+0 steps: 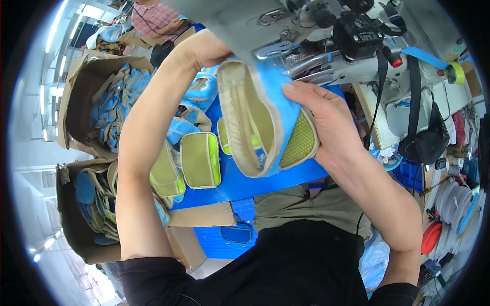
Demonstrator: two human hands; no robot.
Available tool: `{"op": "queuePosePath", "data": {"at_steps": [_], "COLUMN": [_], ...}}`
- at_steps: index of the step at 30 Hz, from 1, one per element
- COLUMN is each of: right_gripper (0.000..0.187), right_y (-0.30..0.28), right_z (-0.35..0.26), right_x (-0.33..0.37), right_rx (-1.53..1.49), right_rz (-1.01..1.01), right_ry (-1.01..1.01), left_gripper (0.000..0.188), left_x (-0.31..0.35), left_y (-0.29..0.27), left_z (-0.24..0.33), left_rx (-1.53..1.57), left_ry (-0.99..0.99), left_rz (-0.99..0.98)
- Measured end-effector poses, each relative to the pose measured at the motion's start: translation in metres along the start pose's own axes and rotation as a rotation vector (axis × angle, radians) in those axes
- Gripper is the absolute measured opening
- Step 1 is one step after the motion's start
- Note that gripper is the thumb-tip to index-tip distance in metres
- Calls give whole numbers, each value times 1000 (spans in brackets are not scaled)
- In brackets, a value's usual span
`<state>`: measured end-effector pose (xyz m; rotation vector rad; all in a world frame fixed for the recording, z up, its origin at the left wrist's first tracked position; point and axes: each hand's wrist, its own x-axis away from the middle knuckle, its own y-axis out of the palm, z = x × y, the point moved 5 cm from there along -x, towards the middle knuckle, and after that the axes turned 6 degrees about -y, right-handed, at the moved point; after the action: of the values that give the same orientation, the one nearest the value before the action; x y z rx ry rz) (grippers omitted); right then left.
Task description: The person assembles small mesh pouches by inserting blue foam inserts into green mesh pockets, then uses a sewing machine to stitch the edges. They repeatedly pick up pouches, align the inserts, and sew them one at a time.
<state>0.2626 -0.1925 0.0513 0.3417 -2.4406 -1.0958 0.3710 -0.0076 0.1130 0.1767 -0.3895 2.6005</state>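
A blue and olive pouch with beige bound edges and a mesh panel is held up at the sewing machine. My right hand is closed on the pouch's right side, its thumb lying on the blue fabric and the other fingers mostly behind. At the pouch's upper left is my left hand; the machine's head hides its fingers. Below and left of the held pouch, an olive pouch with a lime strip lies on the blue table, among several similar blue and olive pouches.
Two cardboard boxes stand at the left, the upper box holding blue and beige pieces, the lower box olive ones. Black straps hang from the machine at right. A person sits beyond my left arm. White reels lie far right.
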Motion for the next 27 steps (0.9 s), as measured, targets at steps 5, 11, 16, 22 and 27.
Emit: {"op": "queuePosePath", "data": {"at_steps": [5,11,16,22,27], "right_gripper": [23,26,27,27,28], "right_y": [0,3,5,-1,-17], "right_z": [3,6,4,-3,3], "right_x": [0,1,3,7,12], "right_rx": [-46,-82,-39,59,146], "right_rz": [77,81,55,10,-109], "right_ry": [-68,-92,-100,-123,-143], "left_gripper": [28,27,27,25,18], "left_x": [-8,-9,8,111,170], "left_y": [-3,-9,-24,67,181], "left_z": [5,5,7,-26,-48], "left_rx": [-21,-30,-124,-278,-720], "left_ry": [10,31,158,363,298], "left_rz": [3,71,404,965,803]}}
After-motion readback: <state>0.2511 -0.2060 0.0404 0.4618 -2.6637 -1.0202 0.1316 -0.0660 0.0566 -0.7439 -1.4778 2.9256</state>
